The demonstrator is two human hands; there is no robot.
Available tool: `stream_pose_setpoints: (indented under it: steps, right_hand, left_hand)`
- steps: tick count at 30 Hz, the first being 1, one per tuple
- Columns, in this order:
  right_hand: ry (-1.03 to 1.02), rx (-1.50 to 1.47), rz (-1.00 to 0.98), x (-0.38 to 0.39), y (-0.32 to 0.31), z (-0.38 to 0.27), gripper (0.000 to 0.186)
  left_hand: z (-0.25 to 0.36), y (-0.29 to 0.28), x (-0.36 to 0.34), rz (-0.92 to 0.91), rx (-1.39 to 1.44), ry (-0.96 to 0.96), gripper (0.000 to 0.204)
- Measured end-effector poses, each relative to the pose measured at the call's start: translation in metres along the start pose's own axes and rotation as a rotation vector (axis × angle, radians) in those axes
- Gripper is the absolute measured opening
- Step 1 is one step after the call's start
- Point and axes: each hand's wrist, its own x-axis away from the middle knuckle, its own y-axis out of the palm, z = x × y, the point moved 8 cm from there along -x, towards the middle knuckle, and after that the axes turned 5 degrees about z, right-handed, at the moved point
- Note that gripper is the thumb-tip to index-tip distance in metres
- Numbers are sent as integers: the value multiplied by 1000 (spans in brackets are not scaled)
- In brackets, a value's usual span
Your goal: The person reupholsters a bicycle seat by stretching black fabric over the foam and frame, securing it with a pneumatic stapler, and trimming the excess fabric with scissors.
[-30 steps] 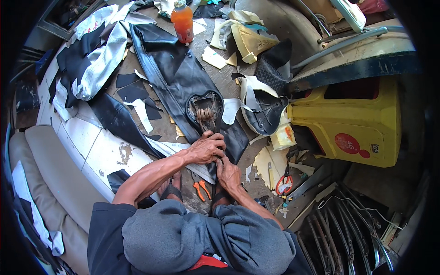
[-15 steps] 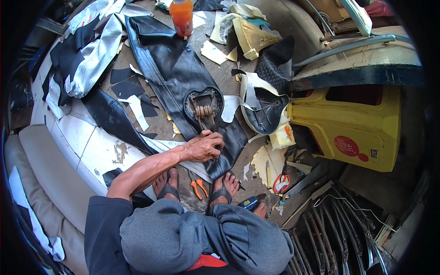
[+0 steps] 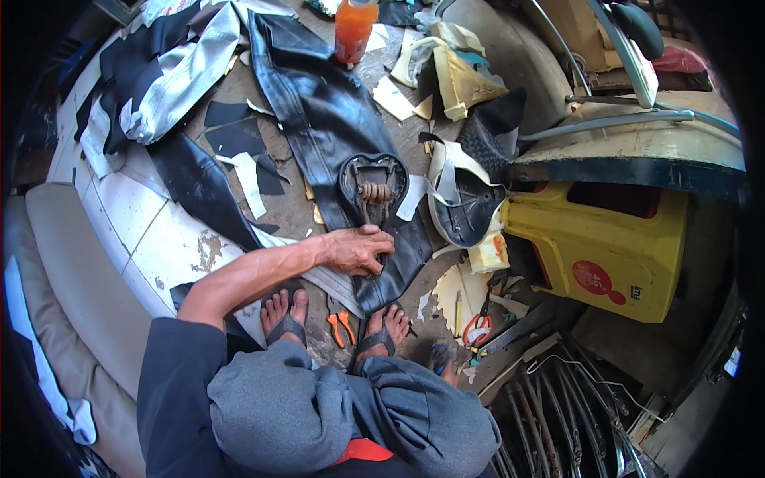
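Note:
My left hand (image 3: 358,250) is closed round the narrow nose of an upside-down bicycle saddle (image 3: 373,174). The saddle's metal frame and rusty coil springs face up, and it lies on a long strip of black vinyl (image 3: 307,111) between me and the far side. Beyond my right knee, part of my right hand (image 3: 451,374) shows with a blurred blue and black tool (image 3: 440,355) at its fingers; the knee hides the rest. Orange-handled pliers (image 3: 341,328) lie on the floor between my feet.
A second saddle shell (image 3: 464,199), black inside with a pale rim, lies to the right near foam scraps (image 3: 462,80). Red-handled scissors (image 3: 478,329) sit by a yellow plastic box (image 3: 602,247). An orange bottle (image 3: 355,32) stands far off. Metal frames (image 3: 558,406) fill the lower right.
My view has shifted slightly, so the saddle and vinyl sit a little further right. My left hand keeps its hold on the saddle nose. The blue and black tool has turned and blurred.

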Motion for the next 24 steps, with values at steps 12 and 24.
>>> stream_pose_setpoints:
  steps: [12,24]
  right_hand:
    - [-811,286,-373,-35,-108,-165,69]
    - [-777,459,-518,-47,-104,-176,70]
  left_hand:
    - [0,1,-5,56,-33,103,13]
    - [-3,-1,-3,82,16,135,13]
